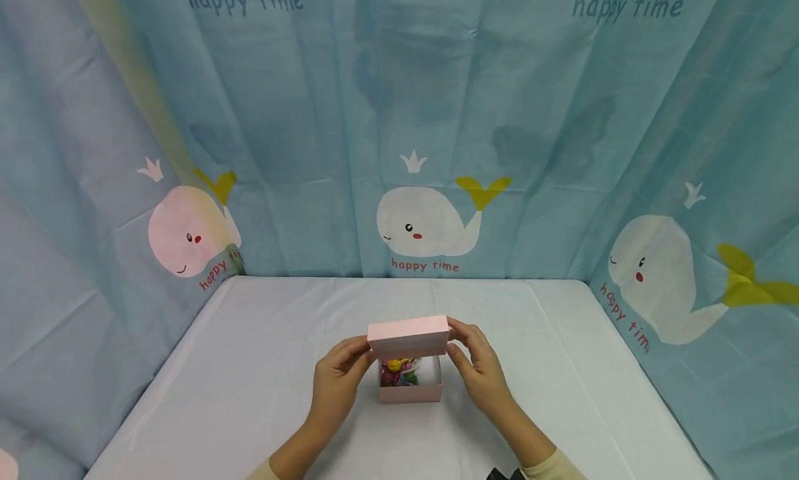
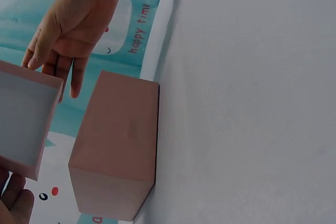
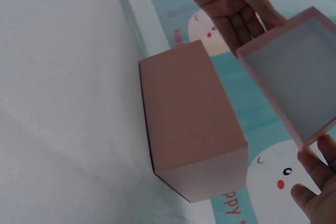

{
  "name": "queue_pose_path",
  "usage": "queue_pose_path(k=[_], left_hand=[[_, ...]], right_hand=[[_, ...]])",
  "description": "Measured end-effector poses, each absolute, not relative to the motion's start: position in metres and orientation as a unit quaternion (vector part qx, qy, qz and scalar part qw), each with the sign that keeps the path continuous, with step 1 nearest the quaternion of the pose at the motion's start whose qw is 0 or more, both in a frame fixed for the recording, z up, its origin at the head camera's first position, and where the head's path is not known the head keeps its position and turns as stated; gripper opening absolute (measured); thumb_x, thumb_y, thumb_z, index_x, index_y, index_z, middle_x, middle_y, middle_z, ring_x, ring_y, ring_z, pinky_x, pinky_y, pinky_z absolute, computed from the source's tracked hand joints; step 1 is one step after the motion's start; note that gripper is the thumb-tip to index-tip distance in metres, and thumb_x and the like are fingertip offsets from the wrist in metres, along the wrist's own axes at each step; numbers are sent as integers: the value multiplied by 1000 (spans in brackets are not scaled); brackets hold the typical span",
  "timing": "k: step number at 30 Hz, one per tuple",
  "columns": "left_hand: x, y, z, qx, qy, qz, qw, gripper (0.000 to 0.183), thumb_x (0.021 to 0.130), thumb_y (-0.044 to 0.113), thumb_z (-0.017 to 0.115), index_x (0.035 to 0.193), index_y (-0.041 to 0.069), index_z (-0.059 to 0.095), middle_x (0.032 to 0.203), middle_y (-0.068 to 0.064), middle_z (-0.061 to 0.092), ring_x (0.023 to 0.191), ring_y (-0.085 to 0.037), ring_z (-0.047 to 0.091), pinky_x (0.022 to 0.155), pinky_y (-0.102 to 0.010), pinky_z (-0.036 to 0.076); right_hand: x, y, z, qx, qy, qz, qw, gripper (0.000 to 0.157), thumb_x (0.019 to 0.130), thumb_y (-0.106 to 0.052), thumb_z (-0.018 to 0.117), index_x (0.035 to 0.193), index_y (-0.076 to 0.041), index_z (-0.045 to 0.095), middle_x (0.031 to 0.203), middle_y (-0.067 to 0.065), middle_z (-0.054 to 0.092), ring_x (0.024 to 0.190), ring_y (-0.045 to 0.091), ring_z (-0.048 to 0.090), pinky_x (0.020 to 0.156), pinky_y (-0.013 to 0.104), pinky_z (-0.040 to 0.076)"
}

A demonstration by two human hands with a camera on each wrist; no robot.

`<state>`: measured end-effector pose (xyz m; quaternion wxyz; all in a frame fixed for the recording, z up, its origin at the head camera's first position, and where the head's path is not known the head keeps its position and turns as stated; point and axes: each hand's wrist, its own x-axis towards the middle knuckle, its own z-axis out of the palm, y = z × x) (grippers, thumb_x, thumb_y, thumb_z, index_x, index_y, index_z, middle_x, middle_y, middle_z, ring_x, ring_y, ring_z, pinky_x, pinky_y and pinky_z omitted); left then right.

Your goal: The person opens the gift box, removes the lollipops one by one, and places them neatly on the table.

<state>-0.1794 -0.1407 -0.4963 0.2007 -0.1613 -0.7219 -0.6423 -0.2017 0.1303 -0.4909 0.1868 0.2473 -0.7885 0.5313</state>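
The pink lid (image 1: 408,339) hangs tilted above the open box (image 1: 410,395) on the white table (image 1: 262,369), its ends pinched by your left hand (image 1: 337,374) and right hand (image 1: 483,369). If either fingertip grip slips, the lid could drop askew and knock the colourful small items (image 1: 392,376) inside the box.

lid between left hand (image 1: 338,377) and right hand (image 1: 482,370), above the box (image 1: 410,395) on the table (image 1: 530,355).
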Motion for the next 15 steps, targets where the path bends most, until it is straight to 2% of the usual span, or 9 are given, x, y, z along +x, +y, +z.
queue_pose_path(k=[2,8,11,15], left_hand=[[-180,-139,-498,-137,-723,-648,197,21,96,14,71,117,13,74,116,-2,73,106,-16,72,93,-26,61],[-181,-137,-501,-84,-713,-666,202,16,93,17,76,109,14,76,105,-3,77,93,-16,74,80,-21,63],[-181,-138,-503,-74,-706,-672,210,17,93,16,76,109,12,76,106,-4,77,94,-16,74,80,-21,63],[-181,-140,-505,-79,-689,-684,227,24,94,9,74,118,8,75,119,-9,73,102,-16,72,86,-22,62]], right_hand=[[-203,130,-494,239,-785,543,179,41,104,-13,61,143,-21,53,125,-4,63,125,15,61,112,19,46],[-202,124,-494,279,-766,539,215,35,98,7,61,131,-5,59,119,8,64,113,20,65,105,22,53],[-198,121,-486,302,-757,534,224,38,95,14,62,131,2,61,119,14,64,106,24,66,97,20,56],[-198,122,-480,358,-741,520,229,49,88,22,64,135,9,59,135,27,56,97,28,68,88,23,60]])
